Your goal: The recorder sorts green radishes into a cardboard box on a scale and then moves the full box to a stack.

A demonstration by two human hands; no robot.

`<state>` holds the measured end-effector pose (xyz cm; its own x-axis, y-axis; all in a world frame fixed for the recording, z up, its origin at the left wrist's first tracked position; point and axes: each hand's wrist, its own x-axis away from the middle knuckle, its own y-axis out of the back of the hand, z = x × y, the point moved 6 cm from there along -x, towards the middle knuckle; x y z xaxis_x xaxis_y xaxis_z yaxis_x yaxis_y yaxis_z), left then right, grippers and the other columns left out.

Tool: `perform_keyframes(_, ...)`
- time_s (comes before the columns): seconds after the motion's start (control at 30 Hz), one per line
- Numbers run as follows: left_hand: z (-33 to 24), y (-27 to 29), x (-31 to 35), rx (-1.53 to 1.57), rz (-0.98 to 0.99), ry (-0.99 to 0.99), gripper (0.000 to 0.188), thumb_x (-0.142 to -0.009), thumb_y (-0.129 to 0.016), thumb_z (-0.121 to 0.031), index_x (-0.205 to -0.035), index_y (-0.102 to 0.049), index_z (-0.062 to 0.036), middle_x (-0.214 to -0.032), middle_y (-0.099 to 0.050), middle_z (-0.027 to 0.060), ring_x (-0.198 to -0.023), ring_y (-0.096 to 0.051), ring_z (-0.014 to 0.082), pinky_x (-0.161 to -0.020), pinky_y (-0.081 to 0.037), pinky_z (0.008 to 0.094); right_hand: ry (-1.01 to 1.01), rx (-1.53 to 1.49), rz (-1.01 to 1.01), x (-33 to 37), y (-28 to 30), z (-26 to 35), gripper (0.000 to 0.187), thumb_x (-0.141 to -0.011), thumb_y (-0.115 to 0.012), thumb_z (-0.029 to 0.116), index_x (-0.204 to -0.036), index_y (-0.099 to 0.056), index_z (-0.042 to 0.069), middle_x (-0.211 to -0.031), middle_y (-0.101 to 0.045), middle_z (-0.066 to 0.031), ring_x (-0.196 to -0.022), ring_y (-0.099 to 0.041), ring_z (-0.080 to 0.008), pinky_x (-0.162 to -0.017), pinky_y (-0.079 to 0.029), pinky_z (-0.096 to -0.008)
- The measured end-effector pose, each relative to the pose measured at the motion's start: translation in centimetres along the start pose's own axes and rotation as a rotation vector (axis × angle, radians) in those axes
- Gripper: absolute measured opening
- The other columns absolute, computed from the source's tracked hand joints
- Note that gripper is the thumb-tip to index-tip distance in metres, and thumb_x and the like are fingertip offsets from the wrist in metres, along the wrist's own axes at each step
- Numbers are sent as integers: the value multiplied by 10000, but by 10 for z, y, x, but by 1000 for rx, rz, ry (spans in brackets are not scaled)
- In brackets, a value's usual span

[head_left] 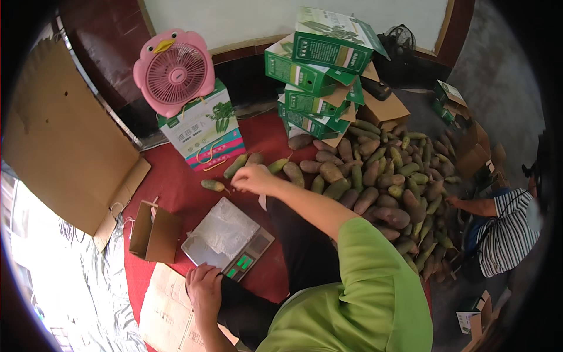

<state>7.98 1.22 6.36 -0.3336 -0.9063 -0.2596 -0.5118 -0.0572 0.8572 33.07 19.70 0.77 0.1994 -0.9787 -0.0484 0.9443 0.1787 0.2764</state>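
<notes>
My right hand point(253, 179) reaches out over the red floor covering, fingers bent together and pointing down. Whatever is in them cannot be made out; a small whitish piece point(262, 202) shows just below the wrist. Close to the fingertips lies a small green radish-like root point(213, 185), with a longer green one point(236, 166) behind. My left hand point(203, 288) lies on my left knee with the fingers laid over it, holding nothing. Between the hands sits a digital scale point(265, 239) with a lit green display, a crumpled clear plastic sheet point(226, 227) on its pan.
A big heap of green and reddish roots point(381, 176) spreads to my right. Green-white cartons point(316, 76) are stacked behind it. A pink fan point(176, 73) stands on a carton point(202, 129). An open brown box point(155, 232) is at left. Another person point(507, 229) works at far right.
</notes>
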Motion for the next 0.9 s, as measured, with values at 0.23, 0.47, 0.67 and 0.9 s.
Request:
perform_keyframes(0.23, 9, -81, -39, 203, 276, -24, 148, -771, -659, -115, -905, -698, -67, -925, -653, 110, -916, -606, 316, -865, -450, 410, -103, -532, -639, 41, 230, -64, 177, -834, -662, 168, -976, -651, 62, -793, -645, -17, -678, -591, -99, -591, -479, -241)
perform_keyframes(0.47, 35, -100, -30, -33, 352, 112, 154, -781, -676, -177, -892, -710, -76, -920, -652, 102, -932, -600, 304, -850, -458, 418, 19, -646, -1135, 77, 412, -61, 414, -858, -660, 315, -1230, -532, 187, -1064, -601, -20, -952, -561, -162, -799, -430, -388)
perform_keyframes(0.67, 50, -92, -21, -120, 349, 165, 136, -755, -685, -153, -858, -718, -71, -909, -648, 105, -916, -607, 302, -821, -481, 404, 75, -523, -1171, 68, 481, -3, 679, -856, -657, 387, -1435, -334, 244, -1427, -392, -67, -1257, -391, -272, -923, -339, -471)
perform_keyframes(0.9, 62, -80, -14, -168, 356, 303, 144, -734, -688, -127, -861, -722, -70, -894, -646, 112, -900, -618, 302, -801, -493, 395, 102, -603, -1141, 54, 525, -5, 842, -820, -685, 436, -1495, -204, 293, -1563, -122, -117, -1397, -198, -318, -1031, -216, -569)
